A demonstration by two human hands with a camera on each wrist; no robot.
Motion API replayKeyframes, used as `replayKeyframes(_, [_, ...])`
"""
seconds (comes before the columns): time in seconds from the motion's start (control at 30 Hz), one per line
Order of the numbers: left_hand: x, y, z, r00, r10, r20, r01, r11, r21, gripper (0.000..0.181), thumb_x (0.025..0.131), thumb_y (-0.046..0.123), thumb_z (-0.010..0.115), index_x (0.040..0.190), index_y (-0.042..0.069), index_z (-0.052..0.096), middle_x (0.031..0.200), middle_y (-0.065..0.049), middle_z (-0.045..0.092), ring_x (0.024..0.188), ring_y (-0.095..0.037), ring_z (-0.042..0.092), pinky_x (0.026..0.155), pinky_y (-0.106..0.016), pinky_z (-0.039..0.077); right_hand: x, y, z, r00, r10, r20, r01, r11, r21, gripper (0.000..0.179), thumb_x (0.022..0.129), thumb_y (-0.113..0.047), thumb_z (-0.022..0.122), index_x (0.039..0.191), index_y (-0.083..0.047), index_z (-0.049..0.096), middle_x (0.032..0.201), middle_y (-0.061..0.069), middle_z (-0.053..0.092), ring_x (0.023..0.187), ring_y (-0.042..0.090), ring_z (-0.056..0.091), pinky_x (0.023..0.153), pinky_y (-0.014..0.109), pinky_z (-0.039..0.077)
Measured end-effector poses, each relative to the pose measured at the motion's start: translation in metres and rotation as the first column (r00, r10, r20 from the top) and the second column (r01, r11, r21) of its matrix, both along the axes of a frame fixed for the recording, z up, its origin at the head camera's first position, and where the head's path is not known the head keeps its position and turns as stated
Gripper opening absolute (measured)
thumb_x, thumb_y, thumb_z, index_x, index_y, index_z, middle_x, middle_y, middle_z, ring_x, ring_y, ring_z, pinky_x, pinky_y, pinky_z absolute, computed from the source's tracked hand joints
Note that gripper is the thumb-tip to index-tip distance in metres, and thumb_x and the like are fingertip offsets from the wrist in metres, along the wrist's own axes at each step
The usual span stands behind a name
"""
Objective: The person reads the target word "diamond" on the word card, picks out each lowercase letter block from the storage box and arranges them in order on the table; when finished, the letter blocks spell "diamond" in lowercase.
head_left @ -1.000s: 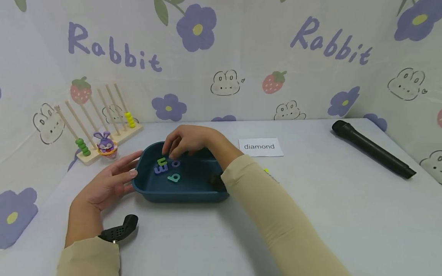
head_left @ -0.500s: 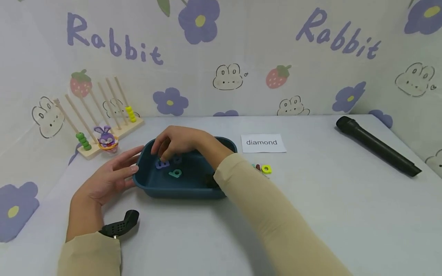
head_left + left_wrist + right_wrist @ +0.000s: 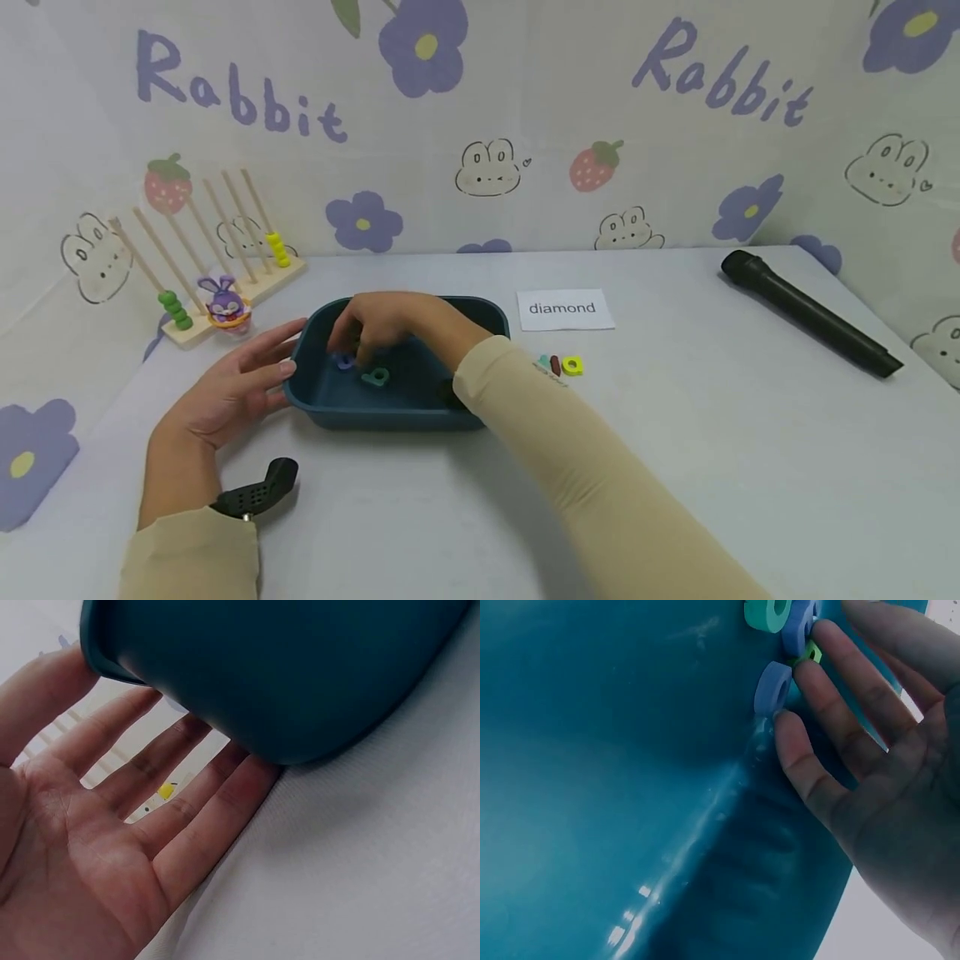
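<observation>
A dark teal basin (image 3: 397,420) stands on the table with several small plastic letters in it. My left hand (image 3: 228,387) rests against its left end, fingers straight along the outer wall and thumb at the rim, as the left wrist view also shows. Inside the basin, my right hand (image 3: 378,325) reaches down at the left part. In the right wrist view its loosely bent fingertips lie right at a periwinkle round letter (image 3: 772,688) and a lime green letter (image 3: 810,652). Close by are a purple letter (image 3: 798,628) and a teal letter (image 3: 768,612).
A white card (image 3: 566,310) reading "diamond" lies behind a yellow letter (image 3: 572,366) and a dark red piece (image 3: 555,365). A black microphone (image 3: 810,312) lies at the right. Back left stand a wooden bead rack (image 3: 262,287) and a purple rabbit figure (image 3: 227,304).
My right hand has moved left and lower in the basin, now covering the lime green letter and part of the letter cluster in the head view. The left hand stays at the basin's end.
</observation>
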State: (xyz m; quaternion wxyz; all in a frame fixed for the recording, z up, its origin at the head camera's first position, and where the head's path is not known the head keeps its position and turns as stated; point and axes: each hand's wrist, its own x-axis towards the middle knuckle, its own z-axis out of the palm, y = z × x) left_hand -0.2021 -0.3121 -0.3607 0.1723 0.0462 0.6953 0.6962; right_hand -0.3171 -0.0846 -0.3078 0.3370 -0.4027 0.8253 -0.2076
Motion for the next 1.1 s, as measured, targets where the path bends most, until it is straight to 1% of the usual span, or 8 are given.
replayKeyframes(0.13, [0.000,0.001,0.000,1.000,0.009,0.006,-0.009,1.000,-0.007,0.064,0.107,0.021,0.056,0.165,0.028,0.028,0.173,-0.017,0.011,0.124,-0.005,0.061,0.098,-0.028,0.057,0.000,0.002,-0.001,0.999,-0.013,-0.044,0.015,0.999,0.043,0.045,0.096,0.003,0.068,0.137,-0.014,0.068,0.131,0.008,0.068,0.118,0.018,0.061,0.107,0.031,0.051])
replayKeyframes(0.27, [0.000,0.001,0.001,1.000,0.005,0.006,-0.005,1.000,-0.005,0.065,0.107,0.021,0.056,0.165,0.028,0.027,0.174,-0.016,0.010,0.124,-0.003,0.061,0.098,-0.028,0.057,0.000,0.003,-0.002,0.996,-0.019,-0.092,0.027,0.996,0.085,0.045,0.097,0.005,0.063,0.132,-0.021,0.072,0.126,0.003,0.066,0.109,0.018,0.058,0.090,0.025,0.052])
replayKeyframes(0.4, [0.000,0.000,0.002,1.000,0.003,0.004,-0.003,1.000,-0.008,0.064,0.108,0.021,0.056,0.165,0.028,0.027,0.174,-0.015,0.009,0.126,-0.004,0.059,0.099,-0.028,0.057,0.001,0.003,-0.001,0.994,-0.017,-0.109,0.030,0.992,0.119,0.046,0.099,0.005,0.059,0.133,-0.024,0.072,0.128,0.002,0.062,0.105,0.018,0.057,0.079,0.022,0.051])
replayKeyframes(0.57, [0.000,0.000,0.000,1.000,0.012,0.005,-0.012,1.000,-0.012,0.064,0.107,0.022,0.056,0.165,0.028,0.028,0.174,-0.015,0.009,0.126,-0.005,0.058,0.098,-0.028,0.057,0.001,0.004,-0.003,0.994,-0.024,-0.105,0.039,0.988,0.147,0.043,0.096,0.001,0.066,0.131,-0.023,0.071,0.122,0.005,0.059,0.088,0.017,0.059,0.068,0.025,0.053])
replayKeyframes(0.7, [0.000,0.000,-0.001,1.000,0.004,0.003,-0.004,1.000,-0.004,0.064,0.108,0.020,0.055,0.165,0.028,0.028,0.174,-0.016,0.009,0.125,-0.003,0.060,0.098,-0.028,0.057,0.000,0.004,-0.005,0.994,-0.041,-0.104,0.057,0.986,0.156,0.039,0.093,-0.004,0.074,0.127,-0.022,0.070,0.116,0.006,0.059,0.076,0.016,0.060,0.069,0.028,0.056])
replayKeyframes(0.8, [0.000,-0.001,-0.001,1.000,0.001,0.005,-0.001,1.000,0.000,0.064,0.108,0.020,0.055,0.165,0.028,0.027,0.174,-0.015,0.009,0.126,-0.003,0.059,0.099,-0.028,0.057,0.000,0.005,-0.006,0.993,-0.052,-0.103,0.069,0.985,0.160,0.034,0.094,-0.009,0.075,0.126,-0.021,0.068,0.109,0.006,0.060,0.073,0.015,0.059,0.068,0.028,0.056])
replayKeyframes(0.9, [0.001,-0.002,0.000,1.000,0.003,0.004,-0.003,1.000,-0.009,0.064,0.108,0.021,0.055,0.165,0.028,0.027,0.174,-0.015,0.008,0.126,-0.004,0.058,0.099,-0.028,0.057,-0.002,0.005,-0.005,0.994,-0.060,-0.096,0.074,0.986,0.150,0.033,0.094,-0.014,0.077,0.125,-0.019,0.068,0.104,0.006,0.063,0.073,0.014,0.061,0.068,0.028,0.056])
replayKeyframes(1.1, [0.000,-0.002,0.000,1.000,0.006,0.001,-0.006,1.000,-0.026,0.064,0.108,0.022,0.055,0.164,0.029,0.028,0.174,-0.014,0.010,0.129,-0.008,0.056,0.098,-0.028,0.057,-0.007,0.011,-0.002,0.995,-0.100,-0.016,0.101,0.989,0.104,0.034,0.094,-0.017,0.078,0.126,-0.018,0.069,0.103,0.006,0.066,0.079,0.017,0.065,0.073,0.033,0.059])
